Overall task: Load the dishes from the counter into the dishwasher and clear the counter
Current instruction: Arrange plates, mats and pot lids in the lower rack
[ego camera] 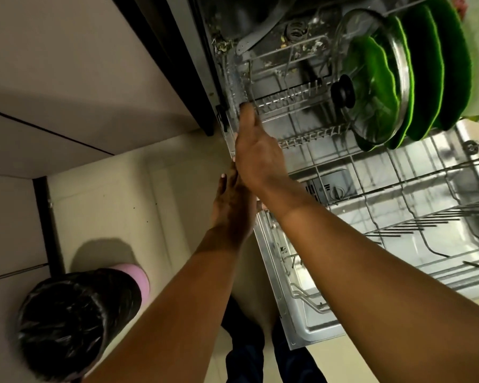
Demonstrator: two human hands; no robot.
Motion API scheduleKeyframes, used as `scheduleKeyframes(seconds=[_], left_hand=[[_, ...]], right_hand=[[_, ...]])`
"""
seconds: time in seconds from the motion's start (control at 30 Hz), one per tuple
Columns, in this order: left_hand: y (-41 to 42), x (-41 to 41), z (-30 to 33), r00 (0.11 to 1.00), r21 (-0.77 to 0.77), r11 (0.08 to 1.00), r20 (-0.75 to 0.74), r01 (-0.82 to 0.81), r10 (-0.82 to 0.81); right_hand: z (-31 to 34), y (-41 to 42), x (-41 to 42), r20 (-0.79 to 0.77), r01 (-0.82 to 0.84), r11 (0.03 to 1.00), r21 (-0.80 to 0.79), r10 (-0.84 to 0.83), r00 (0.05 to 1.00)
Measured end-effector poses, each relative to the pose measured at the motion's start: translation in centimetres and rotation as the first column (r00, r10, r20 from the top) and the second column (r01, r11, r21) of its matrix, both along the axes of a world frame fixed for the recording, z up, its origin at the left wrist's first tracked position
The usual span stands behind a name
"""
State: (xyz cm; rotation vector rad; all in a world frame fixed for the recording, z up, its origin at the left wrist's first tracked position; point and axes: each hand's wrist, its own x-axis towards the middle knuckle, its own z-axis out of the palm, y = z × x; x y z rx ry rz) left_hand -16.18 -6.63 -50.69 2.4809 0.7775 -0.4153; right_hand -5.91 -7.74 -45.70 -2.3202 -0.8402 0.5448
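The dishwasher point(310, 331) stands open with its lower rack point(398, 172) pulled out over the door. A glass lid point(376, 87) with a black knob and several green plates point(429, 70) stand upright at the rack's far right. My right hand point(256, 150) reaches across to the rack's left rim, fingers stretched along the wire edge. My left hand point(233, 201) lies just below it at the same edge, back towards me. Its fingers are hidden under my right wrist.
A pink bin with a black liner point(75, 319) stands on the floor at the lower left. Pale cabinet fronts point(67, 78) fill the left side. Food scraps lie on the tub floor point(288, 42) near the spray arm. My legs are below, beside the door.
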Motion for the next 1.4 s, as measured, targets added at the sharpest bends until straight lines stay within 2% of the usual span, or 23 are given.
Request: scheduleKeyframes(seconds=[0.07, 0.13, 0.23, 0.3, 0.4, 0.47, 0.53, 0.77, 0.9, 1.03, 1.17, 1.4], left_hand=[[-0.4, -0.3, 0.1, 0.996, -0.073, 0.995, 0.048, -0.066, 0.07], [-0.3, 0.2, 0.0, 0.999, 0.05, 0.998, -0.024, 0.026, -0.025], [-0.2, 0.8, 0.5, 0.991, 0.087, 0.994, -0.118, 0.071, -0.061], [-0.5, 0.2, 1.7, 0.989, 0.044, 0.997, -0.135, 0.06, -0.053], [-0.8, -1.7, 4.7, 1.0, 0.14, 0.99, 0.003, 0.002, -0.003], [-0.6, -3.0, 7.8, 0.999, 0.116, 0.993, -0.029, 0.02, -0.016], [-0.3, -4.7, 11.3, 0.993, 0.08, 0.996, -0.108, 0.048, -0.039], [1.1, -8.5, 23.9, 0.989, 0.133, 0.991, -0.148, 0.012, 0.008], [1.7, -12.1, 30.3, 0.995, 0.151, 0.986, -0.067, -0.065, 0.076], [2.7, -15.9, 34.8, 0.981, 0.15, 0.977, -0.093, -0.153, 0.168], [4.2, -19.7, 38.7, 0.971, 0.186, 0.964, -0.107, -0.19, 0.212], [9.7, -26.3, 46.4, 0.926, 0.307, 0.875, 0.068, -0.374, 0.372]], right_hand=[[-0.3, -0.5, -0.9, -0.031, -0.012, 1.0, -0.007, 0.012, 0.999], [-0.5, -2.0, -1.8, -0.125, 0.047, 0.997, 0.053, -0.04, 0.991], [0.1, -5.2, -3.0, -0.203, 0.167, 0.983, 0.082, -0.147, 0.968], [0.7, -8.0, -3.9, -0.176, 0.219, 0.975, 0.031, -0.21, 0.962], [1.9, -11.8, -5.5, -0.077, 0.224, 0.975, -0.004, -0.224, 0.972], [3.6, -13.4, -6.4, -0.052, 0.201, 0.978, -0.062, -0.204, 0.978], [6.3, -14.4, -7.1, -0.025, 0.154, 0.981, -0.121, -0.158, 0.987], [17.5, -15.3, -8.8, 0.08, -0.041, 0.968, -0.247, 0.063, 0.995], [23.8, -13.3, -10.3, 0.069, -0.107, 0.976, -0.192, 0.122, 0.99], [28.7, -10.6, -12.4, 0.04, -0.203, 0.969, -0.142, 0.21, 0.977], [32.0, -7.6, -14.7, 0.076, -0.342, 0.925, -0.166, 0.358, 0.931], [37.7, 0.8, -19.9, 0.173, -0.566, 0.82, -0.081, 0.571, 0.803]])
